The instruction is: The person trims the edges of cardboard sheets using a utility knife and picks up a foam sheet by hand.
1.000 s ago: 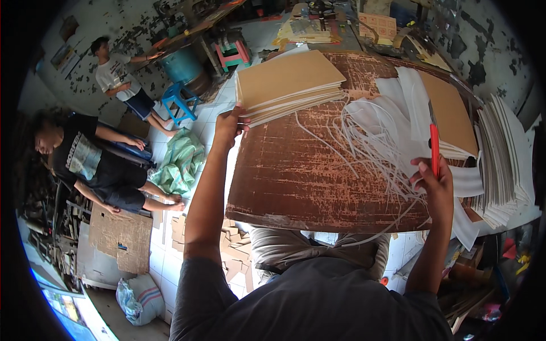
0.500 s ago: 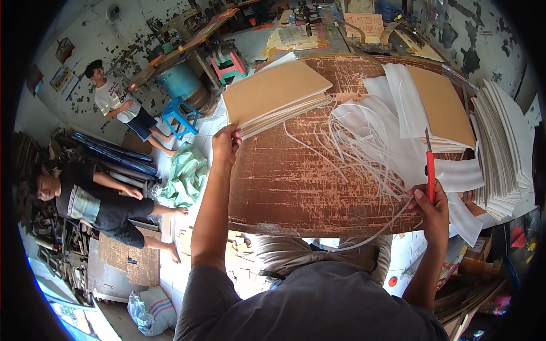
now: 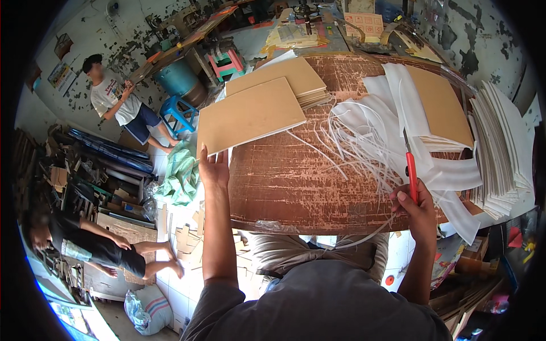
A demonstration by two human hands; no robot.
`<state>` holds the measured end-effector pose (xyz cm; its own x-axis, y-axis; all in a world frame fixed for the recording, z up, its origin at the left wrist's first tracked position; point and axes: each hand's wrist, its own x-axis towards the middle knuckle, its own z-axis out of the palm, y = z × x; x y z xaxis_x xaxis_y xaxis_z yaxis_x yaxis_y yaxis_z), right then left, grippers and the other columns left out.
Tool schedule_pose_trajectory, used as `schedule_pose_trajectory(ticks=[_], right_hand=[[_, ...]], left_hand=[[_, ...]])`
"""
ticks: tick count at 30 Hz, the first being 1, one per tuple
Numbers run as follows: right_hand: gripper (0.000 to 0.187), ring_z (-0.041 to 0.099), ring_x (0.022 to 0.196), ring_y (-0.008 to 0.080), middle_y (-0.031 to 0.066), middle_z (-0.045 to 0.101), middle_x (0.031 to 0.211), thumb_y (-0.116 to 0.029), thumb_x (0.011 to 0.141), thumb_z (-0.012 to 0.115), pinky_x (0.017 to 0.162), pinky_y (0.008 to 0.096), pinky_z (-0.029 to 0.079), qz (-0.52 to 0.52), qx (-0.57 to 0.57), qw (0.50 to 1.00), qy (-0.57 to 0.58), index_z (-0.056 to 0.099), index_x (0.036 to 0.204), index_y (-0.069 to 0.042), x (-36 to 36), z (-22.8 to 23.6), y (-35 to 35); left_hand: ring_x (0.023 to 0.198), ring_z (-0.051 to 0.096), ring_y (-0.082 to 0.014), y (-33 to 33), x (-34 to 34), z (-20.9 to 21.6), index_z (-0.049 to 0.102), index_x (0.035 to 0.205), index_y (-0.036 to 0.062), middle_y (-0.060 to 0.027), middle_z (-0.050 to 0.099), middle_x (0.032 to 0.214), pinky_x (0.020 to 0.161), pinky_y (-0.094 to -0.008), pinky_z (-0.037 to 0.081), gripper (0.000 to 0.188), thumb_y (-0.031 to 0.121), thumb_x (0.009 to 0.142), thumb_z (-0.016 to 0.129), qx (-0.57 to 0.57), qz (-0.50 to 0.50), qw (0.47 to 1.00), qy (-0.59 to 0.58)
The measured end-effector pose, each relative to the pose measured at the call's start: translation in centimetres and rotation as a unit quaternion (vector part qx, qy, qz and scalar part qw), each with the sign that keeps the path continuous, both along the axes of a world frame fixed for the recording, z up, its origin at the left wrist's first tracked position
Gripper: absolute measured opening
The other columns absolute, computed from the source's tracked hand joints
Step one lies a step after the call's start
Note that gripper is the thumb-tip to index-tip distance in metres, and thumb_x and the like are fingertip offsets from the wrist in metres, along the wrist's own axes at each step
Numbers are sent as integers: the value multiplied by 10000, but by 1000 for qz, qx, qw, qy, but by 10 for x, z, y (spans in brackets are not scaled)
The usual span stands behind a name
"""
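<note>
Fingers of the outstretched left hand (image 3: 214, 169) hold a board (image 3: 250, 116); the right hand (image 3: 420, 209) clasps a red cutter (image 3: 411, 173).

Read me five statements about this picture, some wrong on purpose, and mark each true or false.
1. The right hand holds a red-handled cutter. True.
2. The cutter's blade is fully retracted. False: the blade sticks out, pointing away from the person.
3. Thin white strips lie tangled on the brown table. True.
4. The left hand is empty. False: it holds a tan board by its near edge.
5. The blue stool stands to the right of the table. False: it stands to the left.
</note>
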<state>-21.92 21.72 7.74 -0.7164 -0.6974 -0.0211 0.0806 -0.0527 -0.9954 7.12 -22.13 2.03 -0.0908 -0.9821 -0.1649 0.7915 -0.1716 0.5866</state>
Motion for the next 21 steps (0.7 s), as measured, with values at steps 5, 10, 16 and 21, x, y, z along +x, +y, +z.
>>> schedule_pose_trajectory(ticks=[5, 10, 16, 21], right_hand=[[395, 697, 772, 130, 89, 743, 995, -188, 989, 720, 650, 274, 521, 22, 1, 1000, -5, 564, 1309, -16, 2, -8, 3], [406, 736, 850, 162, 105, 739, 1063, -198, 991, 726, 686, 284, 560, 63, 16, 997, -39, 566, 1317, -16, 0, -17, 16], [374, 683, 1041, 152, 65, 722, 1120, -209, 963, 764, 900, 316, 545, 50, 109, 992, 44, 636, 1250, -5, -34, -26, 41], [261, 654, 912, 128, 61, 697, 1042, -209, 1018, 688, 801, 279, 513, -45, 75, 984, 157, 616, 1199, -36, -60, -18, 47]], left_hand=[[1241, 546, -302, -21, -1, 4, 566, 1336, 23, -120, 521, 1366, 1085, -458, 551, 348, 239, 1068, 615, 30, 22, 999, -10], [1133, 604, -227, -31, 27, 30, 630, 1317, 94, -79, 630, 1293, 976, -379, 557, 361, 369, 1084, 605, -13, 67, 997, -39], [1259, 646, -241, -52, 76, 95, 574, 1423, 80, -97, 669, 1347, 1036, -435, 547, 439, 391, 1121, 507, -72, -11, 982, -172], [1032, 692, -132, -53, 65, 138, 670, 1251, 73, -42, 724, 1151, 884, -300, 561, 264, 263, 1091, 583, -268, -161, 893, -324]])
